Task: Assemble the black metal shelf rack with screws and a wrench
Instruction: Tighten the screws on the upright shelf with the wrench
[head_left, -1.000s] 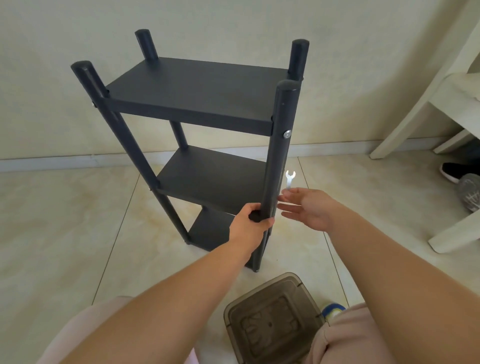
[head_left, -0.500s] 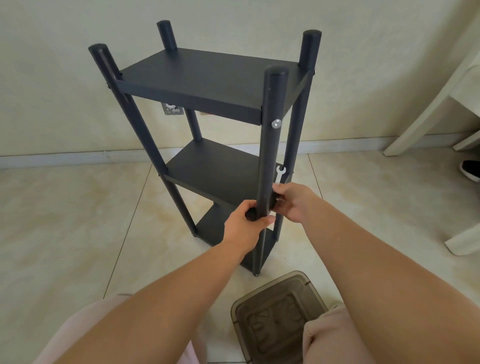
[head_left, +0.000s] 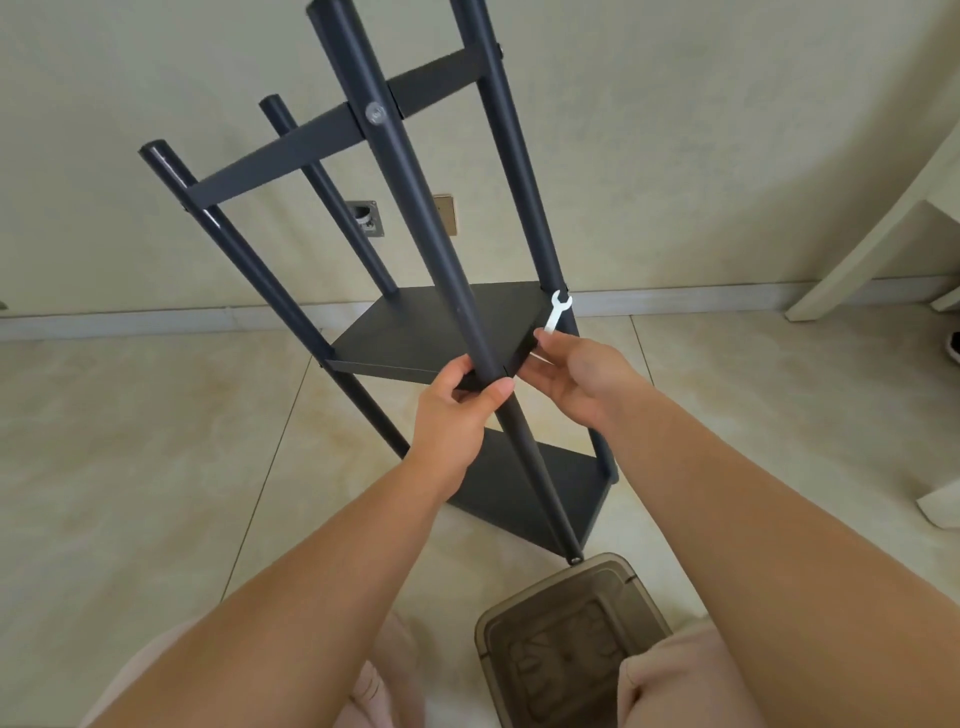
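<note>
No writing, label, brand or number can be read anywhere here. The screw head (head_left: 376, 113) high on the near post of the rack (head_left: 447, 332) bears a faint stamped mark, too blurred to make out.

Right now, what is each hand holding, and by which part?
The left hand grips the rack's near post at the middle shelf. The right hand pinches the small white wrench by its lower end.
</note>
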